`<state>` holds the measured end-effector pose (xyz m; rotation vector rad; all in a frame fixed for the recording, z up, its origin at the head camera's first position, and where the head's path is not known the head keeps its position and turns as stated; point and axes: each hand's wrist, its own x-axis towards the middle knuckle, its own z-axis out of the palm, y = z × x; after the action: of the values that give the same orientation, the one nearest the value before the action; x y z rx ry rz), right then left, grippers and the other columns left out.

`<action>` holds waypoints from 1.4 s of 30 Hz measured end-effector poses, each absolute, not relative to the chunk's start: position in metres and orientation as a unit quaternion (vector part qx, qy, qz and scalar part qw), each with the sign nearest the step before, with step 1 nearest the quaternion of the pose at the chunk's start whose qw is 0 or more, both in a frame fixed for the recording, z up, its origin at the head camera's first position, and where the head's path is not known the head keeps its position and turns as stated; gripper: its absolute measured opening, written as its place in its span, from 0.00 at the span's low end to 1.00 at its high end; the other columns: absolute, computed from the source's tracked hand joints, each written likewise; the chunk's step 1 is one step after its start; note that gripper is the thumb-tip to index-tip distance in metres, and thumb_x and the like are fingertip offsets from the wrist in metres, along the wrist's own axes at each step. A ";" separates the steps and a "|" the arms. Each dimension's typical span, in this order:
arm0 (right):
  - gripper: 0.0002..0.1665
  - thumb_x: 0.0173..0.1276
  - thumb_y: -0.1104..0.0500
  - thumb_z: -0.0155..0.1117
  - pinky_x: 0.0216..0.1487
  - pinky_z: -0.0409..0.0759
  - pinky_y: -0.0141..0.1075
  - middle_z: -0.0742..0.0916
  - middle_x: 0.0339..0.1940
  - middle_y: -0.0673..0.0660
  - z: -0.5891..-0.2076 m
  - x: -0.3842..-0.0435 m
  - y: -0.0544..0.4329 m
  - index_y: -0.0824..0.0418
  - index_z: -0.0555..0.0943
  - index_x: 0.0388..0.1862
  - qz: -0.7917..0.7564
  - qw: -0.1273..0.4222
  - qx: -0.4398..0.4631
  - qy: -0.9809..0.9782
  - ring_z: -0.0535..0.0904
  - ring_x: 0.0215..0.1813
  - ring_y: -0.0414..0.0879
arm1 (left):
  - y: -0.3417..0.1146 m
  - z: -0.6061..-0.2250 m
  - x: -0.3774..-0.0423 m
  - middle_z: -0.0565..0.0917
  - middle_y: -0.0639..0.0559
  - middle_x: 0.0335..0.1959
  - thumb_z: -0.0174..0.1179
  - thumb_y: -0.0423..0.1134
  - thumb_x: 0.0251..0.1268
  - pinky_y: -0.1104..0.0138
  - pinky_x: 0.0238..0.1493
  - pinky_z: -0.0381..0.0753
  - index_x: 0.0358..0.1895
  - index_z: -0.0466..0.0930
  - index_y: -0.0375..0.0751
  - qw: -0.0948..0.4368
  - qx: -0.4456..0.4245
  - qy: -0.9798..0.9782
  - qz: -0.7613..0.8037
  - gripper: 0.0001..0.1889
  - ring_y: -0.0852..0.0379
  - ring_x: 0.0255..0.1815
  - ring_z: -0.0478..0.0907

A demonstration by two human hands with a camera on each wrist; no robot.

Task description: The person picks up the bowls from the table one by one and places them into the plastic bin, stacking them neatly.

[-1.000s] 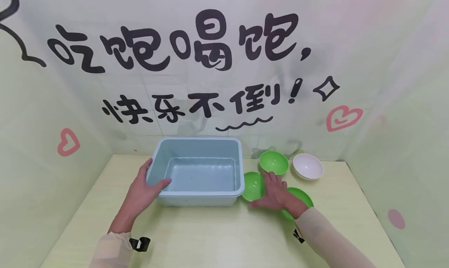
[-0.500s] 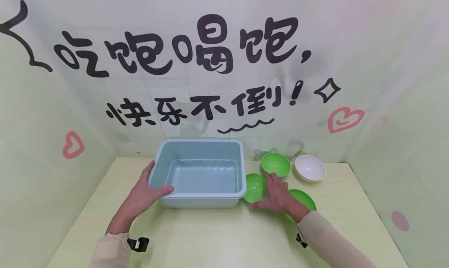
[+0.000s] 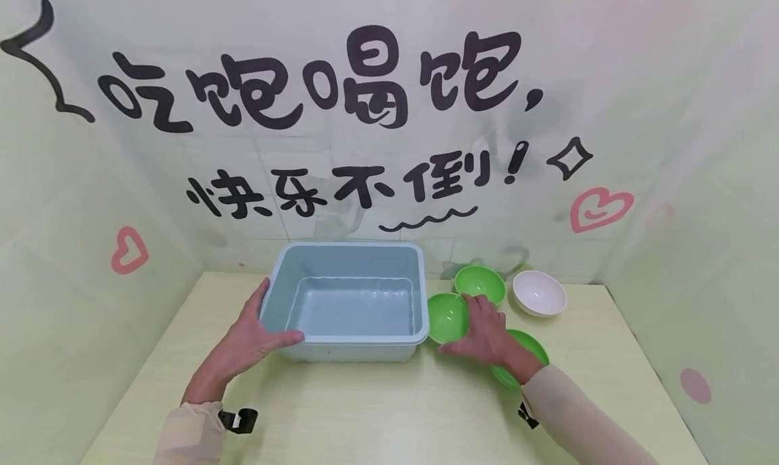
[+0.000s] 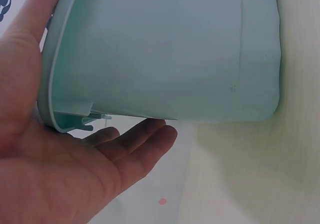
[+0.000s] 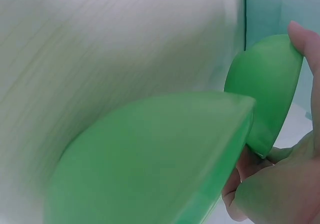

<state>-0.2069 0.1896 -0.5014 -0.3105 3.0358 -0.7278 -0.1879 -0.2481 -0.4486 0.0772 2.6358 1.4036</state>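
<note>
Both arms reached forward and inward, with the left sleeve (image 3: 190, 434) and right sleeve (image 3: 578, 418) ending short of the bare wrists. The left hand (image 3: 248, 336) was turned palm inward in a wide grip, its thumb (image 3: 285, 339) pointing rightward, opposite the fingers (image 4: 142, 146). The right hand (image 3: 485, 334) angled forward and leftward, pinching between thumb (image 5: 305, 42) and fingers.

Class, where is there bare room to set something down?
The pale yellow table is bare in front of the rectangular blue plastic tub, between the cream sleeves; left of the left hand; right of the round white bowl. Crowded between tub and white bowl: three round green bowls, the right hand.
</note>
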 end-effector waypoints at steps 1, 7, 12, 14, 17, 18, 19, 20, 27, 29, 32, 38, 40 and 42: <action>0.72 0.40 0.33 0.81 0.61 0.70 0.61 0.74 0.66 0.69 -0.502 -0.207 0.190 0.70 0.62 0.76 -0.234 0.004 -0.099 0.967 0.71 0.66 0.63 | -0.248 -0.449 -0.188 0.54 0.31 0.76 0.76 0.49 0.56 0.48 0.62 0.73 0.83 0.25 0.43 0.076 0.026 0.881 0.467 0.68 0.36 0.65 0.66; 0.71 0.41 0.34 0.82 0.62 0.70 0.63 0.73 0.66 0.70 -0.497 -0.208 0.192 0.70 0.62 0.76 -0.240 0.006 -0.097 0.966 0.72 0.66 0.63 | -0.248 -0.450 -0.189 0.53 0.32 0.77 0.76 0.49 0.56 0.46 0.64 0.71 0.83 0.25 0.44 0.075 0.024 0.881 0.466 0.68 0.37 0.66 0.65; 0.71 0.41 0.33 0.81 0.60 0.71 0.63 0.74 0.65 0.71 -0.491 -0.209 0.197 0.70 0.62 0.75 -0.238 0.000 -0.102 0.966 0.73 0.64 0.63 | -0.249 -0.450 -0.188 0.53 0.32 0.77 0.76 0.49 0.56 0.47 0.63 0.72 0.83 0.25 0.44 0.077 0.022 0.882 0.465 0.68 0.37 0.66 0.66; 0.71 0.41 0.32 0.81 0.60 0.71 0.64 0.74 0.65 0.71 -0.491 -0.210 0.199 0.70 0.62 0.75 -0.235 -0.002 -0.103 0.966 0.73 0.64 0.63 | -0.249 -0.450 -0.189 0.54 0.32 0.77 0.76 0.50 0.56 0.48 0.63 0.73 0.83 0.25 0.44 0.078 0.021 0.882 0.465 0.68 0.37 0.65 0.66; 0.70 0.42 0.33 0.81 0.61 0.71 0.65 0.74 0.64 0.71 -0.489 -0.210 0.202 0.70 0.62 0.75 -0.235 -0.004 -0.103 0.966 0.73 0.63 0.63 | -0.249 -0.451 -0.189 0.54 0.32 0.77 0.76 0.50 0.56 0.48 0.62 0.73 0.83 0.25 0.44 0.078 0.020 0.883 0.463 0.68 0.37 0.65 0.66; 0.70 0.42 0.33 0.81 0.61 0.71 0.65 0.74 0.64 0.71 -0.488 -0.211 0.204 0.70 0.62 0.75 -0.235 -0.005 -0.102 0.966 0.73 0.63 0.63 | -0.249 -0.451 -0.189 0.55 0.32 0.77 0.76 0.50 0.57 0.48 0.62 0.73 0.83 0.25 0.45 0.077 0.020 0.883 0.462 0.68 0.37 0.65 0.66; 0.70 0.42 0.33 0.81 0.61 0.70 0.66 0.74 0.65 0.71 -0.487 -0.211 0.205 0.71 0.62 0.75 -0.234 -0.006 -0.102 0.967 0.73 0.64 0.63 | -0.249 -0.451 -0.189 0.55 0.32 0.77 0.76 0.50 0.57 0.48 0.62 0.73 0.83 0.25 0.45 0.077 0.020 0.883 0.462 0.68 0.37 0.65 0.67; 0.70 0.42 0.34 0.81 0.62 0.70 0.67 0.74 0.65 0.71 -0.486 -0.211 0.206 0.71 0.62 0.75 -0.235 -0.006 -0.101 0.967 0.73 0.64 0.64 | -0.248 -0.451 -0.189 0.55 0.32 0.77 0.76 0.50 0.57 0.48 0.62 0.73 0.83 0.25 0.45 0.077 0.019 0.883 0.462 0.68 0.37 0.65 0.66; 0.70 0.43 0.34 0.81 0.62 0.72 0.66 0.74 0.66 0.71 -0.477 -0.215 0.212 0.71 0.62 0.75 -0.237 -0.015 -0.102 0.966 0.74 0.63 0.65 | -0.247 -0.450 -0.187 0.56 0.33 0.77 0.76 0.51 0.57 0.49 0.61 0.74 0.83 0.24 0.47 0.082 0.010 0.883 0.463 0.68 0.37 0.65 0.66; 0.69 0.43 0.34 0.81 0.61 0.73 0.65 0.74 0.66 0.70 -0.473 -0.216 0.213 0.70 0.63 0.74 -0.238 -0.019 -0.102 0.966 0.74 0.62 0.64 | -0.248 -0.450 -0.187 0.56 0.33 0.76 0.76 0.52 0.57 0.50 0.61 0.74 0.83 0.25 0.48 0.081 0.011 0.882 0.464 0.68 0.37 0.65 0.67; 0.68 0.44 0.33 0.81 0.59 0.72 0.64 0.74 0.65 0.70 -0.468 -0.218 0.214 0.69 0.63 0.74 -0.240 -0.024 -0.102 0.965 0.74 0.62 0.63 | -0.248 -0.450 -0.188 0.57 0.33 0.76 0.75 0.52 0.57 0.50 0.60 0.75 0.84 0.25 0.49 0.079 0.013 0.882 0.465 0.68 0.37 0.65 0.67; 0.67 0.44 0.34 0.81 0.53 0.70 0.58 0.76 0.59 0.68 -0.459 -0.221 0.216 0.67 0.63 0.75 -0.243 -0.031 -0.102 0.964 0.72 0.58 0.60 | -0.249 -0.451 -0.187 0.56 0.33 0.76 0.75 0.52 0.57 0.48 0.61 0.74 0.83 0.25 0.47 0.076 0.014 0.884 0.462 0.68 0.37 0.65 0.67; 0.67 0.44 0.35 0.81 0.52 0.70 0.56 0.76 0.57 0.68 -0.458 -0.222 0.216 0.67 0.64 0.75 -0.241 -0.031 -0.099 0.965 0.72 0.57 0.59 | -0.249 -0.451 -0.187 0.56 0.33 0.76 0.75 0.51 0.57 0.48 0.62 0.74 0.83 0.25 0.47 0.076 0.016 0.882 0.464 0.67 0.37 0.65 0.67; 0.67 0.44 0.35 0.81 0.52 0.70 0.55 0.76 0.57 0.67 -0.456 -0.222 0.216 0.67 0.64 0.75 -0.239 -0.029 -0.095 0.966 0.72 0.57 0.58 | -0.249 -0.450 -0.187 0.56 0.33 0.76 0.75 0.51 0.57 0.48 0.62 0.74 0.83 0.25 0.47 0.076 0.018 0.882 0.466 0.67 0.37 0.65 0.67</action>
<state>-0.2216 0.2160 -0.4560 -0.3057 3.0923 -0.7658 -0.1867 -0.2493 -0.4503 0.0528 2.6434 1.3960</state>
